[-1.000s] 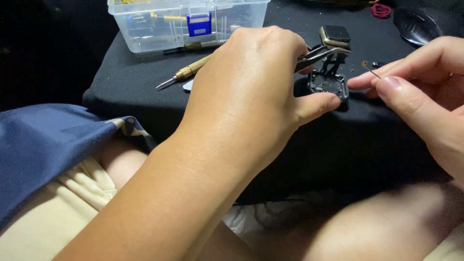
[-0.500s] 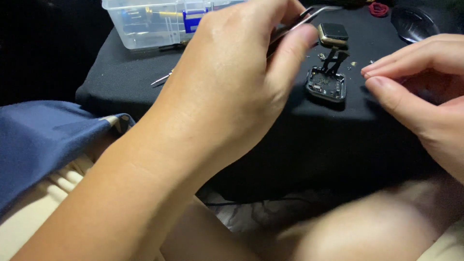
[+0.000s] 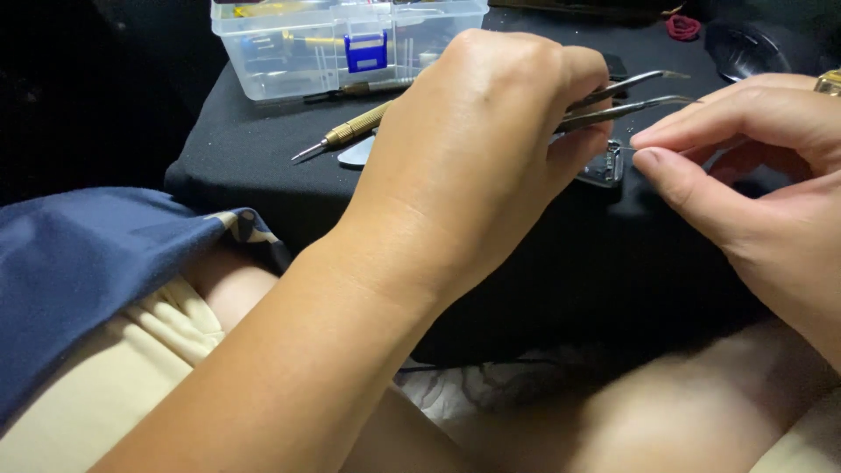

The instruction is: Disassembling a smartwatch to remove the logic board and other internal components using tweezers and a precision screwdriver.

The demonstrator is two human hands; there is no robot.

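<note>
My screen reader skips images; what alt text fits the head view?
A left hand holds metal tweezers toward the pinched fingers of a right hand, above a small dark device on a black cloth. Behind lie a brass screwdriver and a clear plastic box.

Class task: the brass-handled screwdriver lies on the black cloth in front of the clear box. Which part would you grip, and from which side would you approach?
Grip the brass-handled screwdriver on its thick brass handle, probably from above and from its near side. It lies flat and slanted on the black cloth; its thin steel tip points left, and the clear box crowds its far side.
</note>
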